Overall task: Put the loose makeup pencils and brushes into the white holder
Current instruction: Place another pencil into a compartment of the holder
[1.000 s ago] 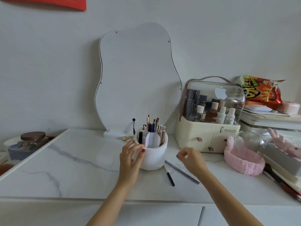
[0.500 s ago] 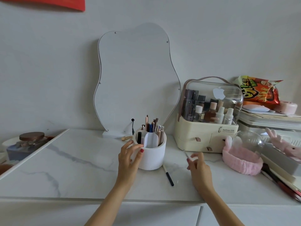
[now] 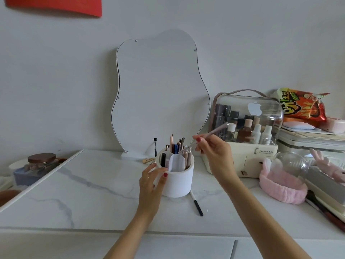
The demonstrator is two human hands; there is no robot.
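Pencil tilted — tip down-left into white holder.

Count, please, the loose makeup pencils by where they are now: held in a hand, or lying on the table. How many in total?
Held in a hand: 1, the thin grey pencil that the right hand pinches above the round white holder.
Lying on the white marble table: 1, the white pencil with a black end.
Total: 2.

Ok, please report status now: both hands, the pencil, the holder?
Left hand steadies white holder. Right hand pinches thin pencil, tilted, lower end at holder rim. One black-tipped pencil loose on counter beside holder. Nothing blocking.
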